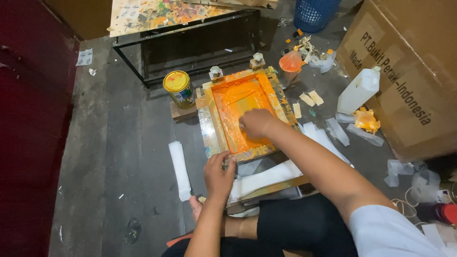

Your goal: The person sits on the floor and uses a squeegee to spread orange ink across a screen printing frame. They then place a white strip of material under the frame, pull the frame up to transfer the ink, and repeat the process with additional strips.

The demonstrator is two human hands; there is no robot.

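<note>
A wooden printing screen frame point(205, 124) full of orange ink lies tilted on a board on the floor. My right hand point(257, 123) is inside the frame, fingers closed on something pressed against the orange mesh; what it grips is hidden by the hand. My left hand point(218, 175) holds the frame's near left corner. White plastic sheets point(266, 177) lie under the frame's near edge.
A yellow-lidded tin point(178, 88) stands left of the frame, a stack of white strips point(180, 169) on the floor beside it. A white plastic jug point(359, 90), an orange-stained rag point(366, 120) and a big cardboard box point(409, 71) are at right. A black metal frame point(190, 43) and blue basket point(314, 13) lie behind.
</note>
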